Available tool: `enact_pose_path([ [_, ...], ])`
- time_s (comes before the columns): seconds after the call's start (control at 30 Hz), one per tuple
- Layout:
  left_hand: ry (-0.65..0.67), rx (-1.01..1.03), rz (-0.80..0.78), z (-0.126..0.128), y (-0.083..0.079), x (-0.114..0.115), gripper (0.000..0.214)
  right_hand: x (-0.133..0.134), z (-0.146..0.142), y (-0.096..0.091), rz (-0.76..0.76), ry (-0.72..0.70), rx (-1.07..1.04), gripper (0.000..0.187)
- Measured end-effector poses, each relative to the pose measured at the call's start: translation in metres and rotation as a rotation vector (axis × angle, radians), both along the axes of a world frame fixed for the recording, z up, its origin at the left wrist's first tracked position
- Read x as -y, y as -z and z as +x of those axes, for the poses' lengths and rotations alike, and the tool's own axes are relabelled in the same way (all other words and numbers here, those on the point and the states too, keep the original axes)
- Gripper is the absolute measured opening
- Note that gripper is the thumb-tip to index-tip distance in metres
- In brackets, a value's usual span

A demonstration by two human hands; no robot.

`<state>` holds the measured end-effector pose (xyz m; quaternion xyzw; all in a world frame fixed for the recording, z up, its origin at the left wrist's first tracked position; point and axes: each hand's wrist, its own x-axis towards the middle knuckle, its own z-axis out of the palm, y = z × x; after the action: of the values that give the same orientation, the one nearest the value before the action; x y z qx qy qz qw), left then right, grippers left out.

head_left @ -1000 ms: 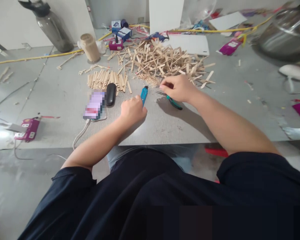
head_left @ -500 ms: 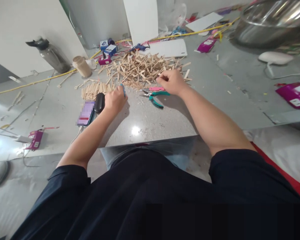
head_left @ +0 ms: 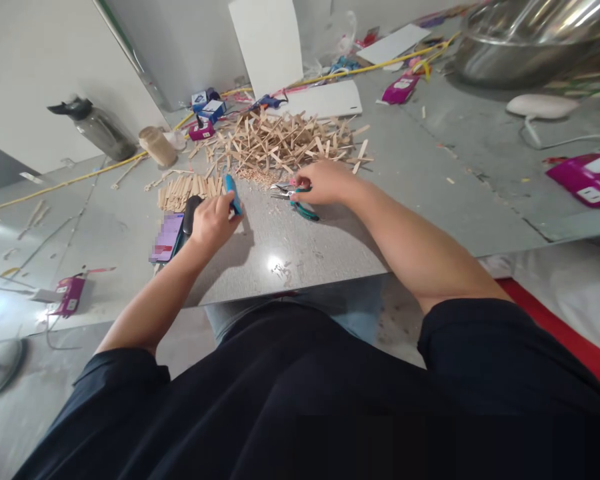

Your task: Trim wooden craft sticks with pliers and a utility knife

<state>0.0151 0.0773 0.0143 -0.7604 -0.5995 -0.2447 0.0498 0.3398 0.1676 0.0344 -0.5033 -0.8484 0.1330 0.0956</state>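
Note:
My left hand (head_left: pixel 214 219) is closed around a short blue stick-like object (head_left: pixel 233 195), held upright over the table's front part; its exact kind is unclear. Just left of this hand are a black rounded case (head_left: pixel 192 212) and a phone (head_left: pixel 167 237). My right hand (head_left: pixel 318 181) has its fingers curled down onto a pink-handled tool (head_left: pixel 294 181) with a grey tip, partly hidden by the fingers. Teal-handled pliers (head_left: pixel 304 211) lie directly under and beside that hand, jaws pointing left.
Behind the hands lies a heap of loose wooden sticks (head_left: pixel 290 140), with small wood bits before it. A row of sticks (head_left: pixel 186 192) lies left. Farther off are a bottle (head_left: pixel 100 130), a jar (head_left: pixel 158 147), a glue gun (head_left: pixel 270 101) and a large metal bowl (head_left: pixel 510 63).
My right hand has come down from beside the stick heap onto the pink-handled tool. My left hand has turned, so more of the blue object shows. The view has shifted slightly.

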Motion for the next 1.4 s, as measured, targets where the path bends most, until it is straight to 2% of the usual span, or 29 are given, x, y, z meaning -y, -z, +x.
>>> enact_pose_path([
  [0.1,0.081,0.159,0.064,0.011,0.014,0.046,0.031,0.005,-0.006,0.003,-0.004,0.0,0.095,0.055],
  [0.2,0.177,0.309,0.054,0.025,0.021,0.092,0.032,0.009,-0.013,0.006,0.008,0.008,0.149,0.05],
  [0.27,0.244,0.393,-0.004,0.032,0.022,0.111,0.026,0.011,-0.018,0.008,0.015,0.009,0.167,0.044],
  [0.33,0.301,0.463,-0.075,0.035,0.022,0.119,0.024,0.01,-0.022,0.01,0.02,0.008,0.176,0.042],
  [0.47,0.357,0.55,-0.17,0.036,0.022,0.112,0.027,0.005,-0.021,0.011,0.009,0.022,0.158,0.041],
  [0.6,0.394,0.579,-0.164,0.044,0.028,0.104,0.029,-0.005,-0.001,0.002,0.012,0.06,0.095,0.042],
  [0.7,0.435,0.564,-0.095,0.056,0.034,0.101,0.031,-0.012,0.019,-0.005,0.007,0.079,0.057,0.041],
  [0.8,0.451,0.528,0.067,0.07,0.037,0.097,0.03,-0.019,0.036,-0.009,-0.019,0.084,0.047,0.035],
  [0.87,0.491,0.46,0.202,0.08,0.035,0.092,0.028,-0.023,0.045,-0.01,-0.044,0.077,0.049,0.031],
  [0.93,0.601,0.322,0.308,0.093,0.032,0.086,0.025,-0.027,0.052,-0.009,-0.068,0.074,0.059,0.026],
  [0.97,0.669,0.235,0.343,0.101,0.03,0.083,0.021,-0.029,0.056,-0.009,-0.078,0.078,0.066,0.025],
  [1.07,0.822,0.008,0.394,0.128,0.026,0.073,0.03,-0.033,0.066,-0.009,-0.091,0.104,0.099,0.023],
  [1.23,0.869,-0.252,0.298,0.163,0.023,0.065,0.035,-0.035,0.071,-0.007,-0.109,0.095,0.159,0.029],
  [1.4,0.919,-0.388,0.114,0.17,0.013,0.062,0.038,-0.034,0.064,-0.002,-0.117,0.082,0.212,0.029],
])
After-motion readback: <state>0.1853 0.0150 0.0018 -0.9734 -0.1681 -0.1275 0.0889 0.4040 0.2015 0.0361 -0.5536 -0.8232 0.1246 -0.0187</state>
